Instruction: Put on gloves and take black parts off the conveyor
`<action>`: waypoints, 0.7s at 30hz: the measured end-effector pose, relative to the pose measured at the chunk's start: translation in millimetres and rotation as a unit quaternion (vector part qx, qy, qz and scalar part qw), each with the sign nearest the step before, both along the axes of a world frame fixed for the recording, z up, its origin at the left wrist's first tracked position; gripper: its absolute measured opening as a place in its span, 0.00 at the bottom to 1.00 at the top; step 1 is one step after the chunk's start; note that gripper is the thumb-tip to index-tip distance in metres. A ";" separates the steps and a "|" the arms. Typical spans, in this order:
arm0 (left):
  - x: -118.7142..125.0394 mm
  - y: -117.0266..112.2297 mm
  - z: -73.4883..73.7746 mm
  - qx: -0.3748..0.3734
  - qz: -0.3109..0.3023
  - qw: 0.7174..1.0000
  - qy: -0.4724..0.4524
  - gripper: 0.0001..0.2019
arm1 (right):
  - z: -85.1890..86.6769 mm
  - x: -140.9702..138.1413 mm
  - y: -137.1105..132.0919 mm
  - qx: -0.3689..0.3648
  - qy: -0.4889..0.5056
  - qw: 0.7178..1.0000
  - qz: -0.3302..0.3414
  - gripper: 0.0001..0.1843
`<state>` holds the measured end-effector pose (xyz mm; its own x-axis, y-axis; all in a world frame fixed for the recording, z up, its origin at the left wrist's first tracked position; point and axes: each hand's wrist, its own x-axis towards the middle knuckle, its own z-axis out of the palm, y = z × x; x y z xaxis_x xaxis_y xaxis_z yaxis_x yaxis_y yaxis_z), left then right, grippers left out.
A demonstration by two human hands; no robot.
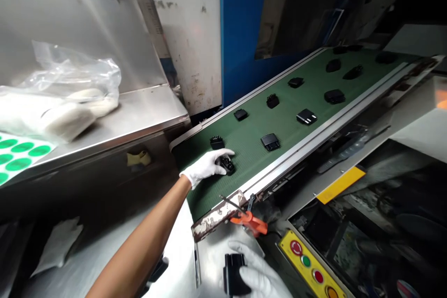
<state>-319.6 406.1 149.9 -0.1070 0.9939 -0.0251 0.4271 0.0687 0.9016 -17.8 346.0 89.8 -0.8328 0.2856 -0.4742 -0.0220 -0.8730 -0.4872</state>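
My left hand (209, 165), in a white glove, reaches over the near end of a green conveyor belt (244, 158). Its thumb and fingers close around a small black plastic part (227, 165) that is at the belt surface. Just beyond it lies another black part (217, 142), apart from the hand. Low in the view, my right hand (260, 272), also gloved in white, holds a larger black plastic housing (234, 274) with its ribbed end up. Part of that hand is cut off by the frame's bottom edge.
Several more black parts, such as one (270, 141), are spread along the belt. Orange-handled pliers (249, 221) hang at the belt's end, near a yellow button panel (310, 265). On the left metal shelf (146, 107) are a plastic bag (77, 74) and green round stickers (21, 158).
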 end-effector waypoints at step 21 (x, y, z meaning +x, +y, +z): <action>98.6 -248.6 23.1 -0.057 0.329 0.859 -0.389 0.25 | 87.7 -52.6 -52.8 0.225 -0.082 0.967 0.089 0.30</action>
<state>-221.0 157.4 173.0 -0.5516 0.7109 -0.4363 -0.4659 0.1712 0.8681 -70.4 293.2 177.5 -0.8118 0.3529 -0.4651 0.2186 -0.5550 -0.8026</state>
